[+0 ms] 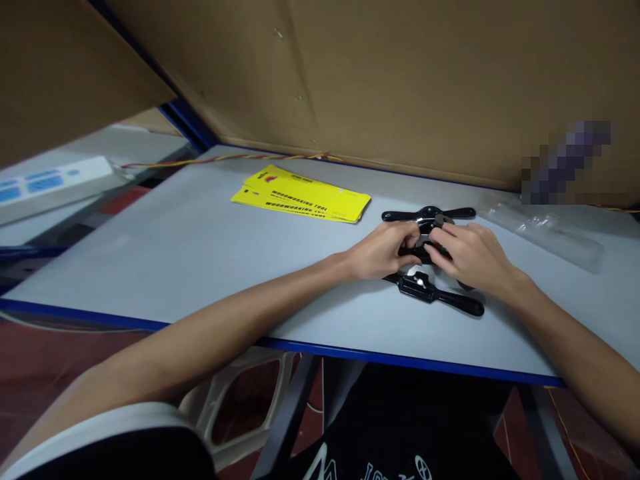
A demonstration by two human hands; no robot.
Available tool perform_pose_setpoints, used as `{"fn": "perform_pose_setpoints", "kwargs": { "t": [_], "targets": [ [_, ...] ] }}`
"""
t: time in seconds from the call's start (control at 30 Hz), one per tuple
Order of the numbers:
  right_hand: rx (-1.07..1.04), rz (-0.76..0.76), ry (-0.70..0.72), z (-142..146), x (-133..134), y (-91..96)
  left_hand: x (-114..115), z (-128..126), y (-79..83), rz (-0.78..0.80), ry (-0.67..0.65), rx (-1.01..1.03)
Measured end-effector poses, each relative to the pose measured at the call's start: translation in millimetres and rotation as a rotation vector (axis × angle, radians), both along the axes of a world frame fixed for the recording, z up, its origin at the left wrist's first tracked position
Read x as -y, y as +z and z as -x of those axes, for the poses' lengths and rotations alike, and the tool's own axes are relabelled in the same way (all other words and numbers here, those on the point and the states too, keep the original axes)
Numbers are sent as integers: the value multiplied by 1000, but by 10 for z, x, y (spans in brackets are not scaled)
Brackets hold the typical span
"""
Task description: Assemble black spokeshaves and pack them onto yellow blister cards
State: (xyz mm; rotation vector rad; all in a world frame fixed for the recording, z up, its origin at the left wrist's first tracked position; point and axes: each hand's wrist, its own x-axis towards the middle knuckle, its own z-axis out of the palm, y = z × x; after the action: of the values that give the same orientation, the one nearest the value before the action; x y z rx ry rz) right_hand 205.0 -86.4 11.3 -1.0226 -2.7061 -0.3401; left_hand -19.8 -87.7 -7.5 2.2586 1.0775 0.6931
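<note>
Three black spokeshaves are on or just above the table at the right of the middle. My left hand point(387, 250) is closed around the left handle of the middle spokeshave point(425, 253), which is partly hidden by my fingers. At that tool's other side, my right hand point(467, 253) has its fingers bent and pressed on it. Behind my hands lies the far spokeshave point(429, 213), both handles showing. Closer to me rests the near spokeshave point(419, 287), its right handle pointing toward the front right. A small dark brown piece point(443, 220) shows by my right fingertips; its kind is unclear.
Yellow cards point(305, 195) printed "WOODWORKING TOOL" lie overlapped on the grey table point(200, 253). Clear plastic packaging point(545, 230) is at the right. A cardboard wall point(375, 87) closes off the back. A white power strip point(55, 183) stands far left, with twisted wires point(225, 158) along the back edge.
</note>
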Motion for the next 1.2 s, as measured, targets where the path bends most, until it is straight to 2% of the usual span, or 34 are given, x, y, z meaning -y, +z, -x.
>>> {"fn": "perform_pose_setpoints", "kwargs": {
  "t": [0.17, 0.3, 0.47, 0.63, 1.0, 1.2],
  "targets": [
    [44, 105, -15, -33, 29, 42, -3, 3, -2, 3, -4, 7],
    [0, 226, 13, -119, 35, 100, 1, 11, -22, -15, -11, 14],
    [-62, 325, -33, -235, 39, 142, 6, 20, -64, -8, -15, 39],
    [-99, 413, -55, -256, 18, 132, -4, 17, -89, -66, -12, 2],
    [-101, 502, -106, -229, 20, 170, -4, 6, -65, -98, -15, -7],
    [-104, 483, -93, -243, 18, 148, -9, 8, -83, -117, -23, -9]
  ]
}}
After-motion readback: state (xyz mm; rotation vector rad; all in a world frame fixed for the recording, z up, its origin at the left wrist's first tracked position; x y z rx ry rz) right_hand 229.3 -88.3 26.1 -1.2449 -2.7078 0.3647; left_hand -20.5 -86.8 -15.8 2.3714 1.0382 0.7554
